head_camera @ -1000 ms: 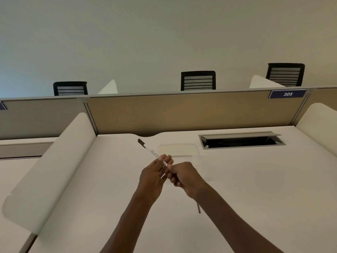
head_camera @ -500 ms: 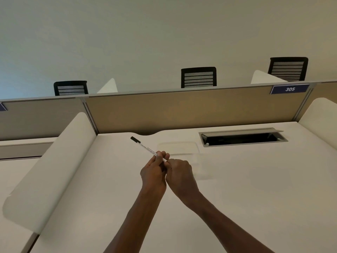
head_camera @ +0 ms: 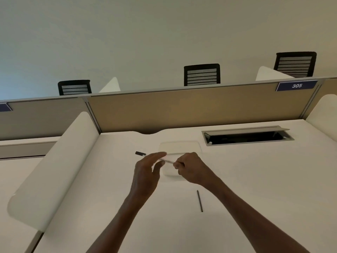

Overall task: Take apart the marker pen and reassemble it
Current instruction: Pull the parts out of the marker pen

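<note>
A thin white marker pen [head_camera: 168, 161] with a black end [head_camera: 140, 153] is held almost level above the desk, pointing left. My right hand [head_camera: 191, 168] pinches its right end. My left hand [head_camera: 145, 172] is beside the barrel with fingers spread and thumb apart; the barrel's middle runs behind those fingers, and no firm grip shows. A thin dark rod [head_camera: 199, 200] lies loose on the white desk [head_camera: 255, 179], nearer to me and below my right wrist.
A pale rectangular pad [head_camera: 180, 147] lies just behind the hands. An open metal cable tray [head_camera: 248, 137] is set into the desk at the back right. Rounded white dividers [head_camera: 54, 170] flank the desk, and a tan partition [head_camera: 182, 110] closes the back.
My hands have drawn apart and my left fingers have spread off the pen. The pen has swung flatter, its black end lower. The dark rod on the desk shows again.
</note>
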